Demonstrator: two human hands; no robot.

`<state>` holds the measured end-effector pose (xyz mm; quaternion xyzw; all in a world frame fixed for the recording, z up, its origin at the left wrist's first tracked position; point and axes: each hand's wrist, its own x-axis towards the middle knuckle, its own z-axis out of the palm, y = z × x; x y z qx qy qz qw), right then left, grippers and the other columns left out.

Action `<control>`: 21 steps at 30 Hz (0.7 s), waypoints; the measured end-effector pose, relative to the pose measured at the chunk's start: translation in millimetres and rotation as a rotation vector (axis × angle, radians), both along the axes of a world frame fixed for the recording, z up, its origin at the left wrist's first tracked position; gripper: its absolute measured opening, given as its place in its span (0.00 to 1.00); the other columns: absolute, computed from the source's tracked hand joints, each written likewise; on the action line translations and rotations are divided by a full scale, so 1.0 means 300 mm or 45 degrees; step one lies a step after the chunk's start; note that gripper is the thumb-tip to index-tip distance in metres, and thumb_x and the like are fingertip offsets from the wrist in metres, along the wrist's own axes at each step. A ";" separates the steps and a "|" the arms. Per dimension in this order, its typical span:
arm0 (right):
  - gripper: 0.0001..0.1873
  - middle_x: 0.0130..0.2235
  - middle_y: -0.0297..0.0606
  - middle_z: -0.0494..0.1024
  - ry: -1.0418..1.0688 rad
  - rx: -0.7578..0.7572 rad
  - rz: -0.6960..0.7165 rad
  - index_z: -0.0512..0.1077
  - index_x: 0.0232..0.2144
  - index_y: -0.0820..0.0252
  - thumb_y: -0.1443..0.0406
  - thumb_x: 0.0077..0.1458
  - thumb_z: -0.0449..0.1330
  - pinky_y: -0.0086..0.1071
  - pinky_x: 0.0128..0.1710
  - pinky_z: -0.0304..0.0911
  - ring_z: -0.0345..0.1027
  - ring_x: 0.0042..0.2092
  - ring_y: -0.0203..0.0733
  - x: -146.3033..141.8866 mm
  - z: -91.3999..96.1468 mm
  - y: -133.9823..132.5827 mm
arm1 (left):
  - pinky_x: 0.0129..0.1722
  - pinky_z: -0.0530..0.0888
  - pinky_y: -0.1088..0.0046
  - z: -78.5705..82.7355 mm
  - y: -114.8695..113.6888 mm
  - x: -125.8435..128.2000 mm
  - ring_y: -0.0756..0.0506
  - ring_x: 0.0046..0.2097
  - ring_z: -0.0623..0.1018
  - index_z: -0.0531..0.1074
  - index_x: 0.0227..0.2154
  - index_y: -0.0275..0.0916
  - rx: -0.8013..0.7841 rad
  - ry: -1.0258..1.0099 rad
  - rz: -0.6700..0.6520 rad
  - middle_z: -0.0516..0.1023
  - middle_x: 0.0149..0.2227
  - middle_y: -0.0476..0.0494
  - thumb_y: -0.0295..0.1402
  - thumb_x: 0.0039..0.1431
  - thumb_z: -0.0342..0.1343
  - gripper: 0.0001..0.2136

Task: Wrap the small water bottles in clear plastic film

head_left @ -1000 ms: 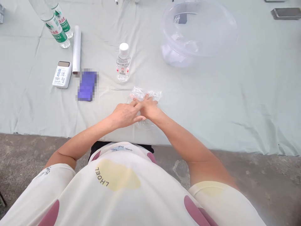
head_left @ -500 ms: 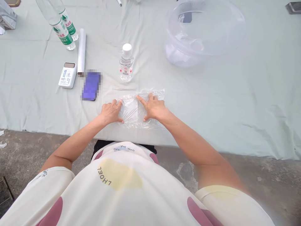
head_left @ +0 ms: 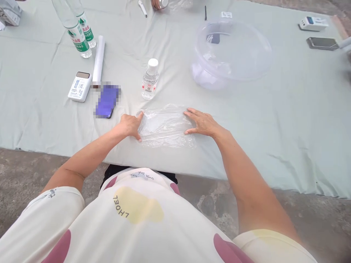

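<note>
A sheet of clear plastic film (head_left: pixel 164 126) lies wrinkled on the cloth near the table's front edge. It looks drawn out sideways, with creases running left to right. My left hand (head_left: pixel 131 125) rests on its left end, thumb and forefinger spread apart. At the right end my right hand (head_left: pixel 204 122) touches the film, its fingers stretched out and apart from the thumb. Just behind the film stands a small clear bottle (head_left: pixel 150 81) with a white cap. A phone (head_left: pixel 107 100), its screen blurred out, lies left of it.
A white power bank (head_left: pixel 79 87), a white roll (head_left: pixel 98 60) and two large water bottles (head_left: pixel 78 40) are at the left. A big clear plastic basin (head_left: pixel 233 73) sits back right. Farther right lie a dark phone (head_left: pixel 323 43) and a white device (head_left: pixel 313 23).
My right hand has slid right along the film, away from the left hand, and the film now shows straighter sideways creases. The left hand stays at the left end. The view has shifted slightly.
</note>
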<state>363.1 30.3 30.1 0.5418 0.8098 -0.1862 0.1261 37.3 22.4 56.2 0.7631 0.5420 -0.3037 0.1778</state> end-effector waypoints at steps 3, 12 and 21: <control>0.45 0.73 0.32 0.45 -0.098 -0.113 -0.161 0.51 0.68 0.43 0.46 0.52 0.60 0.55 0.66 0.49 0.44 0.71 0.58 0.024 0.052 0.050 | 0.46 0.68 0.64 0.000 0.004 0.006 0.33 0.48 0.78 0.32 0.70 0.36 -0.008 -0.016 0.024 0.81 0.43 0.33 0.58 0.37 0.67 0.66; 0.46 0.65 0.41 0.65 -0.150 -0.209 -0.735 0.55 0.68 0.43 0.46 0.50 0.64 0.56 0.58 0.61 0.59 0.64 0.64 -0.029 0.327 0.192 | 0.47 0.68 0.63 -0.019 0.012 0.001 0.33 0.48 0.78 0.30 0.70 0.37 -0.024 -0.055 0.034 0.81 0.46 0.31 0.54 0.36 0.71 0.68; 0.28 0.50 0.46 0.75 -0.044 0.124 0.317 0.70 0.55 0.53 0.56 0.52 0.65 0.43 0.48 0.61 0.67 0.52 0.55 -0.425 0.150 0.101 | 0.46 0.69 0.63 -0.030 0.015 -0.003 0.33 0.47 0.79 0.30 0.70 0.37 -0.042 -0.091 0.020 0.81 0.44 0.32 0.53 0.36 0.70 0.67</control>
